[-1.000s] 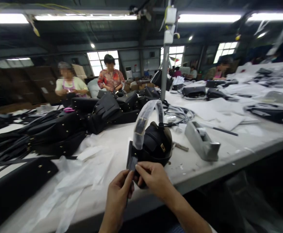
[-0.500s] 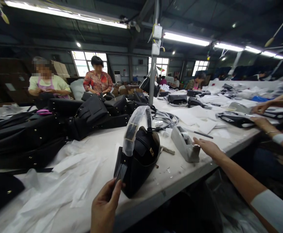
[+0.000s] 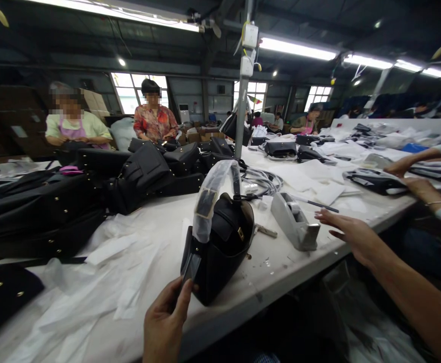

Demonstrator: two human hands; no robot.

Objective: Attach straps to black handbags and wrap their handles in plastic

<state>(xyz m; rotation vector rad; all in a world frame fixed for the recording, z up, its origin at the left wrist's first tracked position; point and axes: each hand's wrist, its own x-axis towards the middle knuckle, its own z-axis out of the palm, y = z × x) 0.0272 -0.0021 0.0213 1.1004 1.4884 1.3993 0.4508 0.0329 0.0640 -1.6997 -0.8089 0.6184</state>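
Note:
A black handbag [image 3: 224, 252] stands upright near the table's front edge, its handle [image 3: 206, 206] wrapped in clear plastic film. My left hand [image 3: 167, 315] is closed at the bag's left side, thumb and fingers pinching a dark strap [image 3: 192, 267] with a shiny, film-like surface. Just right of the grey tape dispenser [image 3: 294, 222], my right hand [image 3: 356, 239] hovers with its fingers stretched out and apart. No object shows in it, though a thin bit of tape at the fingertips would be too small to make out.
Black bags [image 3: 140, 171] are heaped at the left behind thin white wrapping sheets [image 3: 103, 282]. A metal pole [image 3: 243, 101] rises behind the handbag, beside coiled grey cords [image 3: 265, 179]. A co-worker's hands [image 3: 401, 166] work at the right. Other people sit across the table.
My right hand has drawn back to the right, away from the dispenser's front end. My left hand keeps its pinch on the strap. The whole view has shifted slightly.

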